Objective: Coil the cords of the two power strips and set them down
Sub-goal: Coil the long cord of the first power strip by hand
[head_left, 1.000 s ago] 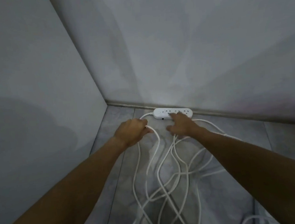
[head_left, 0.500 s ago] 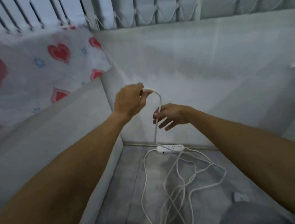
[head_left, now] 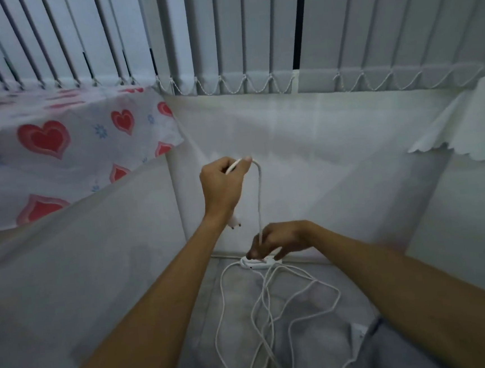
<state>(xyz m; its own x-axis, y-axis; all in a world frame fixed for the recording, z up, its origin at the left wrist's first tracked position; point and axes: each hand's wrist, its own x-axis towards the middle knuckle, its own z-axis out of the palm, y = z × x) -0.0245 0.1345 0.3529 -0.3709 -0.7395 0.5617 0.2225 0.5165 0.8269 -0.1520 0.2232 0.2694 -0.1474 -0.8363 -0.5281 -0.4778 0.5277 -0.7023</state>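
From the head view: gripped a white cord [head_left: 259, 200] high in the left hand [head_left: 221, 185], fingers curled round it, plug [head_left: 234, 222] dangling below that hand. Pinched the same cord lower in the right hand [head_left: 278, 239], just above the white power strip [head_left: 255, 265] on the floor [head_left: 322, 338] by the wall [head_left: 291, 150]. Trailed off in loose loops across the floor.

Single wide-angle view, worn at head height, aimed forward and down into a floor [head_left: 197, 349] corner. Close range: left hand [head_left: 220, 182] and right hand [head_left: 278, 239] mid-frame on the cord [head_left: 260, 197], forearms entering from the bottom edge. Vertical blinds [head_left: 251, 27] across the top edge
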